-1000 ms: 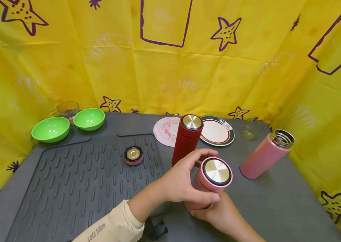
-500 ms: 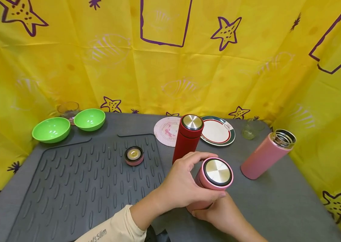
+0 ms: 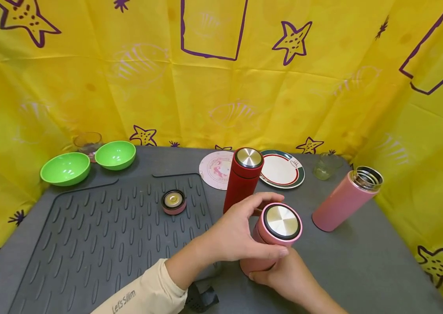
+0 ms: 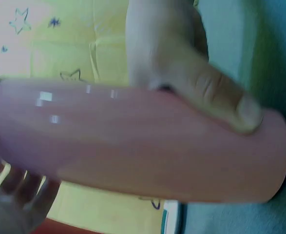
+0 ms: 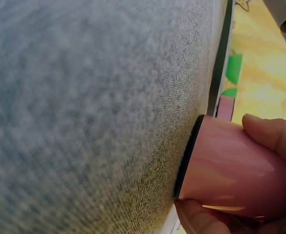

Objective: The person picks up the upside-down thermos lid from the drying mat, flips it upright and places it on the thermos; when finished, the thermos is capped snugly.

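A pink thermos (image 3: 258,264) with a silver-topped lid (image 3: 282,221) stands at the front of the table. My left hand (image 3: 237,237) curls round its upper part, thumb on the near side and fingers on the far side. Low on the body, my right hand (image 3: 290,279) grips it. In the left wrist view the right thumb (image 4: 211,92) presses along the thermos near its base. The right wrist view has the thermos's dark base edge (image 5: 189,156) against the table. Just behind stands a red thermos (image 3: 245,181), lid on; its lower part is partly hidden by my left hand.
An uncapped pink thermos (image 3: 341,203) stands at right. Its likely lid, a pink cap (image 3: 173,202), lies upturned on the grey ridged mat (image 3: 99,231). Farther back are two green bowls (image 3: 115,155), a pink disc (image 3: 213,170), a plate (image 3: 282,171) and glasses (image 3: 325,168).
My left hand shifted slightly round the thermos's top half a second ago, its thumb moving right, and has since moved back. The right hand keeps its grip; the other things stay put.
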Action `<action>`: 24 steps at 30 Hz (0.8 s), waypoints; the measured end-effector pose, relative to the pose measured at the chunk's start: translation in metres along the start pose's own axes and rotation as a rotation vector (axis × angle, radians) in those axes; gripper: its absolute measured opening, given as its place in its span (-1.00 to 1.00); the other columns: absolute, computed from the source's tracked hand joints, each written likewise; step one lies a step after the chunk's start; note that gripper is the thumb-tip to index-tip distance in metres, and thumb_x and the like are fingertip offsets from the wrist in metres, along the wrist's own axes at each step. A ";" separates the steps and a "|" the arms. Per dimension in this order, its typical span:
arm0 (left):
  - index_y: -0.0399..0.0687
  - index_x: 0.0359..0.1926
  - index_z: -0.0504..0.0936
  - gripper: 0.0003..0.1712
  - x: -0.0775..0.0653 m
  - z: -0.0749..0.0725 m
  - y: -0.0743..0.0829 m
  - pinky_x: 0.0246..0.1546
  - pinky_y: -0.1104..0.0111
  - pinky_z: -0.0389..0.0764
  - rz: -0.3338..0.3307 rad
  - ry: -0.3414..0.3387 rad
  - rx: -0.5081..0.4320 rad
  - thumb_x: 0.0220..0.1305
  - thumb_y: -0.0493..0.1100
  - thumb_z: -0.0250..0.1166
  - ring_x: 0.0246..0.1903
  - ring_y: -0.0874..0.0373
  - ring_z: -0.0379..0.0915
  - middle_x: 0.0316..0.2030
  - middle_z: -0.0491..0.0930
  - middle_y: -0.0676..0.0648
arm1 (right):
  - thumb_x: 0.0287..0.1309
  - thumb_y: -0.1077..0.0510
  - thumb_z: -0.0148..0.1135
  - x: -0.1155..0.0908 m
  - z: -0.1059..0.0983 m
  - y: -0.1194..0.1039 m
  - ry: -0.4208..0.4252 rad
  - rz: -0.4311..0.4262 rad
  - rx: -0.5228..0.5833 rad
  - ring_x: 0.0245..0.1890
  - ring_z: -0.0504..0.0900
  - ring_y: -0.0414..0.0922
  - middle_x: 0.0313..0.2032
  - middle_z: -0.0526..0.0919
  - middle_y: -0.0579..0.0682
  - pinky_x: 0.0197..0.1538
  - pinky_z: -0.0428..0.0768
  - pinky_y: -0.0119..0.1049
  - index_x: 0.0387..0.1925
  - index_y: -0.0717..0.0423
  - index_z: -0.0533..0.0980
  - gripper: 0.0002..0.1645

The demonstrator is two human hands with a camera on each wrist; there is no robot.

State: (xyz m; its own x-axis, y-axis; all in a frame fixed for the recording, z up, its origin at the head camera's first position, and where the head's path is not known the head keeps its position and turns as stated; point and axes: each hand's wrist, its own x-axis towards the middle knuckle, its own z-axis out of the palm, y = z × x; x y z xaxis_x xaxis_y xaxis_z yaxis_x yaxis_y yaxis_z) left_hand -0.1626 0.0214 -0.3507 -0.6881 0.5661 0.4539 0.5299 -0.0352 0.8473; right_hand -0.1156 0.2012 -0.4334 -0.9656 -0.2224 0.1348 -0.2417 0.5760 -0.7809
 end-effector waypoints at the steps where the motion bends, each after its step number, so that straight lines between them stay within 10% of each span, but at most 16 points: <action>1: 0.12 0.25 0.37 -0.10 -0.001 0.002 0.002 0.05 0.35 0.49 -0.001 0.027 0.032 -0.14 -0.10 0.63 0.04 0.28 0.41 0.10 0.44 0.20 | -0.48 0.12 0.71 0.001 0.000 0.000 0.002 -0.023 0.006 -0.26 0.57 -0.27 -0.24 0.61 -0.28 -0.12 0.56 -0.28 -0.09 0.03 0.53 -0.24; 8: 0.13 0.09 0.51 -0.21 -0.005 0.010 0.009 -0.01 0.38 0.50 0.011 0.196 0.135 -0.24 -0.03 0.67 -0.04 0.34 0.44 -0.06 0.52 0.25 | -0.46 0.13 0.72 0.002 0.000 0.000 0.024 -0.098 0.007 -0.23 0.56 -0.26 -0.21 0.61 -0.31 -0.09 0.56 -0.29 -0.06 0.00 0.52 -0.22; 14: 0.06 0.12 0.58 -0.23 -0.005 0.005 0.006 0.04 0.34 0.51 -0.002 0.152 -0.009 -0.21 -0.16 0.66 0.02 0.28 0.48 -0.03 0.61 0.20 | -0.60 0.10 0.73 0.002 0.000 -0.002 0.017 0.034 -0.069 -0.29 0.57 -0.28 -0.29 0.63 -0.31 -0.14 0.56 -0.29 -0.14 0.01 0.57 -0.22; 24: 0.14 0.27 0.44 -0.14 -0.008 0.006 0.001 0.13 0.28 0.45 -0.023 0.095 -0.034 -0.10 -0.14 0.62 0.11 0.27 0.42 0.11 0.51 0.20 | -0.53 0.09 0.73 0.001 0.002 -0.001 0.020 0.016 -0.031 -0.28 0.57 -0.27 -0.26 0.62 -0.30 -0.12 0.56 -0.28 -0.09 0.05 0.54 -0.21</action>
State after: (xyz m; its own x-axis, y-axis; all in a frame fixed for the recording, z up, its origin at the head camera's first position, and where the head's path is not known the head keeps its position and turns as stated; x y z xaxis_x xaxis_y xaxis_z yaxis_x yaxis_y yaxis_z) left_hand -0.1532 0.0220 -0.3554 -0.7448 0.4865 0.4568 0.4974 -0.0516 0.8660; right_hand -0.1161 0.1989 -0.4334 -0.9710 -0.1976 0.1343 -0.2284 0.6034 -0.7641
